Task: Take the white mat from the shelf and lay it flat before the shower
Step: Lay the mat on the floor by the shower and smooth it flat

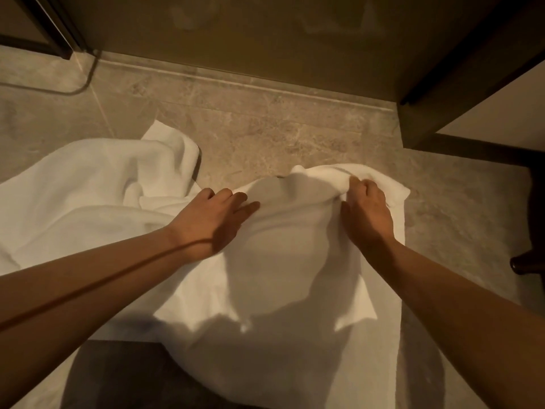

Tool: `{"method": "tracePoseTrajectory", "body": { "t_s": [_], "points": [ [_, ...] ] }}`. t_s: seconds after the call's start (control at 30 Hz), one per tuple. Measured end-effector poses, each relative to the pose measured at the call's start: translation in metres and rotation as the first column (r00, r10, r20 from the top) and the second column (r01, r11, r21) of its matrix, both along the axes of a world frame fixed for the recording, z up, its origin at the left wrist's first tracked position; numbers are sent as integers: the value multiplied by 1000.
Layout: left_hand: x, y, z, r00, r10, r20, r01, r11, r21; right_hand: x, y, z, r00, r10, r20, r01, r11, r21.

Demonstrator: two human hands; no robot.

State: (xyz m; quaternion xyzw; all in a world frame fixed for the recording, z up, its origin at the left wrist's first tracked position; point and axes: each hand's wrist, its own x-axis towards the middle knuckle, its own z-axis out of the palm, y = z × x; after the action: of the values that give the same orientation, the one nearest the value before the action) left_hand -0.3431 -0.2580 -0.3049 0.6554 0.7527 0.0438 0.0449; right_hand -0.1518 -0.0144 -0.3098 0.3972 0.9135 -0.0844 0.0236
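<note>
The white mat [292, 261] lies rumpled on the beige stone floor, short of the raised shower threshold [236, 81]. Its left part is bunched in thick folds and its far right corner is lifted. My right hand [367, 209] is closed on that far right edge, pinching the cloth. My left hand [211, 219] rests on the mat near its middle far edge, fingers pressed on the fabric and gripping a fold. Both forearms reach in from the bottom corners.
The shower glass [265, 33] rises behind the threshold, with a dark door frame [59, 33] at the far left. A dark wooden cabinet [472, 69] stands at the right, its foot [522, 264] near the mat's right edge. Bare floor [265, 137] lies between mat and threshold.
</note>
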Motion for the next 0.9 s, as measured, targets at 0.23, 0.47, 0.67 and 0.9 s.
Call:
{"method": "tracePoseTrajectory", "body": {
  "t_s": [0.23,0.47,0.67,0.9],
  "points": [
    [2,-1,3,999,41,-8,-41,997,-65,-10,30,-5,985,-66,158,84,991,-106],
    [2,2,3,996,85,-30,-87,992,-88,-17,58,0,966,-176,190,191,980,-64],
    [3,5,2,994,74,-79,-85,987,-138,-18,62,-5,960,-207,189,252,935,-251],
    [2,12,-7,986,140,-94,-157,966,-206,-7,1,1,947,-307,-99,274,928,-252]
  ]
}}
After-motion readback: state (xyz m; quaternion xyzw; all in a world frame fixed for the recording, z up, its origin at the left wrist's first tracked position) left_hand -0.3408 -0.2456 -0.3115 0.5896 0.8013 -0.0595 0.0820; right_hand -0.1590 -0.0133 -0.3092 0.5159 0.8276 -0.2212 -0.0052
